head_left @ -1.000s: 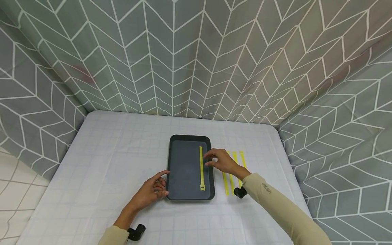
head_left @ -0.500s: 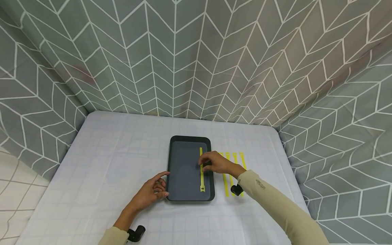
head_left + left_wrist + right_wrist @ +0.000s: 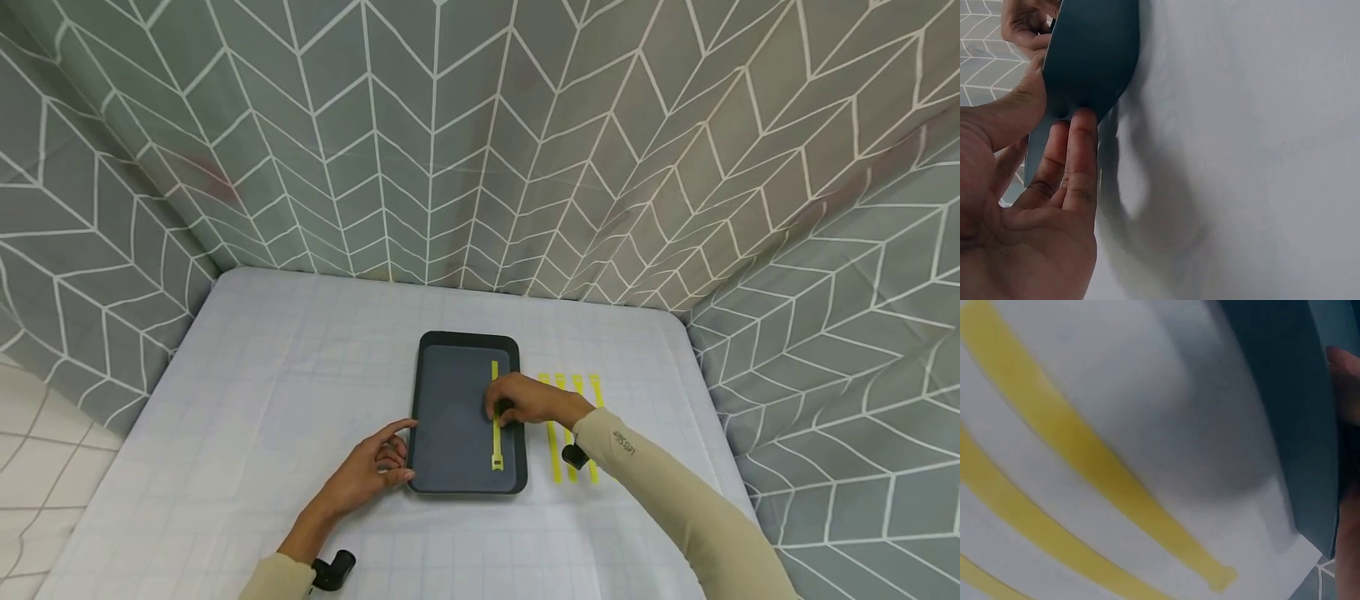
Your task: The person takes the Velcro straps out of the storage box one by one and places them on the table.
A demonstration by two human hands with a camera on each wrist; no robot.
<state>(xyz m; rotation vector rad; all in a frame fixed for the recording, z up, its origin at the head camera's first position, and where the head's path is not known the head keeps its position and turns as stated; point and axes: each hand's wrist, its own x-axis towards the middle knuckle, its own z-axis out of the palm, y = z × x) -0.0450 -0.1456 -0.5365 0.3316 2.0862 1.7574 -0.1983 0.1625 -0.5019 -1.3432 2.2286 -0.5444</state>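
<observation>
Resting on a white gridded tablecloth (image 3: pixel 262 400), a dark rectangular tray (image 3: pixel 457 417) sits near table centre, long axis running away from the person. One yellow strip (image 3: pixel 496 437) lies inside the tray along its right side, parallel to the long edge, w/ a small tab at the near end.

R hand (image 3: pixel 528 402) reaches over the tray's right rim, fingertips down at the strip approx. mid-length. Fingers curled onto it; looks like a pinch, but head view too small to confirm contact fully. R wrist view blurred, shows only a fingertip edge by the tray wall.

L hand (image 3: pixel 367 475) is at the tray's near-left corner. L wrist view: straight fingers (image 3: pixel 1079 162) pressed against the tray edge (image 3: pixel 1091 56), thumb alongside; no wrap around it, grip relaxed.

Three more yellow strips (image 3: pixel 573 425) lie on the cloth just right of the tray, side by side, parallel to each other and to the strip in the tray; partly covered by the beige sleeve (image 3: pixel 675 508). Grey chevron-pattern curtain (image 3: pixel 450 150) encloses the table at back and both sides.
</observation>
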